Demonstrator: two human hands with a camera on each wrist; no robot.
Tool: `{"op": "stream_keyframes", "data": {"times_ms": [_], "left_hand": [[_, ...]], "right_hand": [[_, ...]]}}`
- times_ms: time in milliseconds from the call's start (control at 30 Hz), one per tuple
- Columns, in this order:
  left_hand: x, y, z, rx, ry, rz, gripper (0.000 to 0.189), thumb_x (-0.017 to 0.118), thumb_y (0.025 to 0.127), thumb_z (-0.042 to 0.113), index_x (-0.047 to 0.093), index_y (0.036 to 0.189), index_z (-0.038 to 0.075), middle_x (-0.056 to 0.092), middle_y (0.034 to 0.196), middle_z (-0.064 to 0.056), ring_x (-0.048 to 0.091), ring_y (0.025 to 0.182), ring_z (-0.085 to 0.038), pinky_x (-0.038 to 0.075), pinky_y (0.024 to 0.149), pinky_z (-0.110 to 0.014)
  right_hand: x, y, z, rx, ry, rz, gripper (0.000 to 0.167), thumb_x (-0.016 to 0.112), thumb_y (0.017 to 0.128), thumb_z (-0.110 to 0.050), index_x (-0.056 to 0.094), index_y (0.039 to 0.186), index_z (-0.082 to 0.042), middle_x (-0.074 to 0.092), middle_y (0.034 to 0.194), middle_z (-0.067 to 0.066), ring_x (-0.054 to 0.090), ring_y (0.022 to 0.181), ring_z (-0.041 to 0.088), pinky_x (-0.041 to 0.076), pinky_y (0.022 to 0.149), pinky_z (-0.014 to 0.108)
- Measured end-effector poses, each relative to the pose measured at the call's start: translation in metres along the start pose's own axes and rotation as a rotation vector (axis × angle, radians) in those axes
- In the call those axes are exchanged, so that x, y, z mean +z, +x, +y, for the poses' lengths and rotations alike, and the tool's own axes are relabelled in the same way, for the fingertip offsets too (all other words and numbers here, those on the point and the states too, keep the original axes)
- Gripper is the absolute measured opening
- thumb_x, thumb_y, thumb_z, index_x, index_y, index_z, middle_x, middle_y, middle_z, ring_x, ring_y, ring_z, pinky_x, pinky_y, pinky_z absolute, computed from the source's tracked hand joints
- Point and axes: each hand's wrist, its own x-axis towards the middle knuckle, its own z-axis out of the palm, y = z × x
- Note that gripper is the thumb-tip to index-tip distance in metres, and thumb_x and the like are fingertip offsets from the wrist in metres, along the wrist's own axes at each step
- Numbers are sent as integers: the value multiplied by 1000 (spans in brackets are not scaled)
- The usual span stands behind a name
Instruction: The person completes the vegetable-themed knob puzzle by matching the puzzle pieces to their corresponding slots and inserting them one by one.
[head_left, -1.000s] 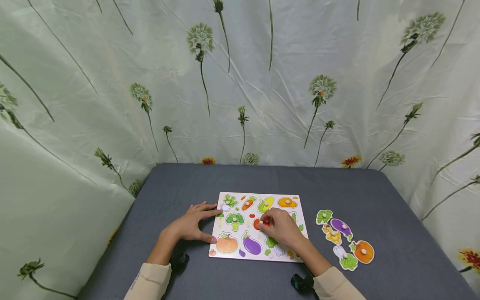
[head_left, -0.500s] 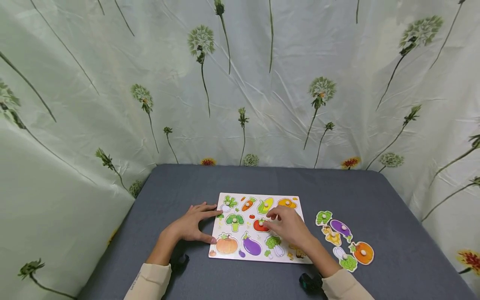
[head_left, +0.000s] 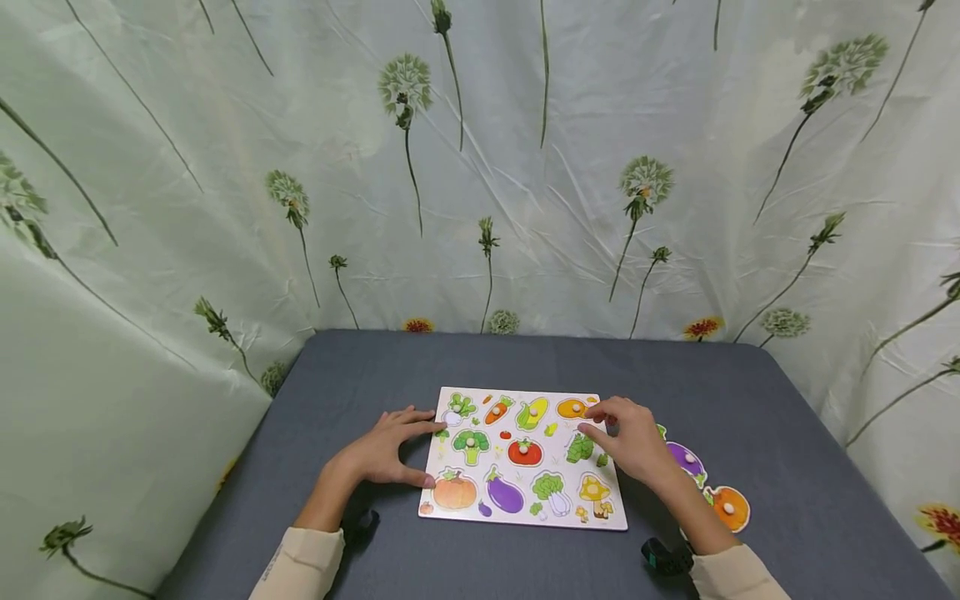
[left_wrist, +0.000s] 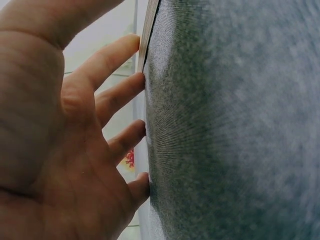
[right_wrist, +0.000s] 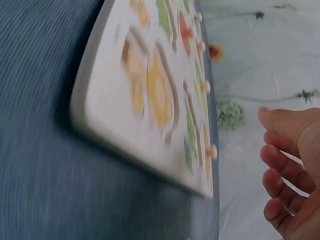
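A white puzzle board with vegetable pictures lies on the table. My left hand rests at its left edge, fingers spread; in the left wrist view its fingertips touch the board's side. A tomato piece with a knob sits in the middle row. Knobbed carrot, corn and broccoli pieces sit around it. The pumpkin, eggplant and mushroom places show no knobs. My right hand, fingers loosely bent and holding nothing, hovers over the board's right edge.
Loose pieces lie right of the board: a purple eggplant piece and an orange pumpkin piece show, others are mostly hidden behind my right arm. A grey cloth covers the table. A flowered curtain hangs behind.
My right hand has let go of the tomato piece's knob and moved right, across the board to its right edge. My left hand has stayed in place.
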Motion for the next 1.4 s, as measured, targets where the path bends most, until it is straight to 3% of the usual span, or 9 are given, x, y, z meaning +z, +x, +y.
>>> {"op": "stream_keyframes", "data": {"times_ms": [433,567,900,1067,1167,1267,1400], "left_hand": [[0,0,0,20,-9,5,90,85,74,61,52,152,30,38,165,-7,19,157,-44,6,123,-73],[0,1,-1,21,-2,6,90,84,74,62,52,152,30,38,165,-6,19,157,-44,7,123,-72],[0,1,0,14,-6,2,90,85,74,61,52,152,29,37,166,-7,19,158,-43,7,123,-72],[0,0,0,10,-13,-1,90,85,74,61,52,152,30,37,166,-6,18,158,-43,6,123,-71],[-1,0,1,9,-11,0,90,85,74,61,52,152,30,37,166,-7,19,158,-43,6,123,-72],[-1,0,1,1,-9,2,90,85,74,61,52,152,30,37,166,-7,18,158,-43,5,124,-71],[-1,0,1,0,-6,4,91,85,74,61,52,152,29,37,166,-8,18,158,-44,5,123,-72]], "right_hand": [[-39,-15,35,49,-63,22,14,82,89,-21,78,100,-13,72,96,3,66,88,26,53,73,40],[-45,-19,44,55,-70,26,14,81,90,-22,78,99,-13,72,95,4,64,85,25,50,68,36],[-48,-32,68,69,-83,8,10,82,88,-16,78,98,-13,70,89,0,60,79,18,46,62,29],[-46,-36,79,46,-67,-76,13,78,91,-10,78,104,-11,73,102,5,64,83,18,53,66,30],[-45,-38,84,37,-49,-133,17,74,92,-4,77,107,-10,72,112,8,62,81,11,51,64,26],[-44,-38,87,33,-34,-145,21,69,92,2,77,108,-9,70,115,9,57,79,5,46,62,24],[-42,-38,88,5,-31,-139,25,65,92,6,77,108,-10,70,118,9,60,85,8,48,65,25]]}}
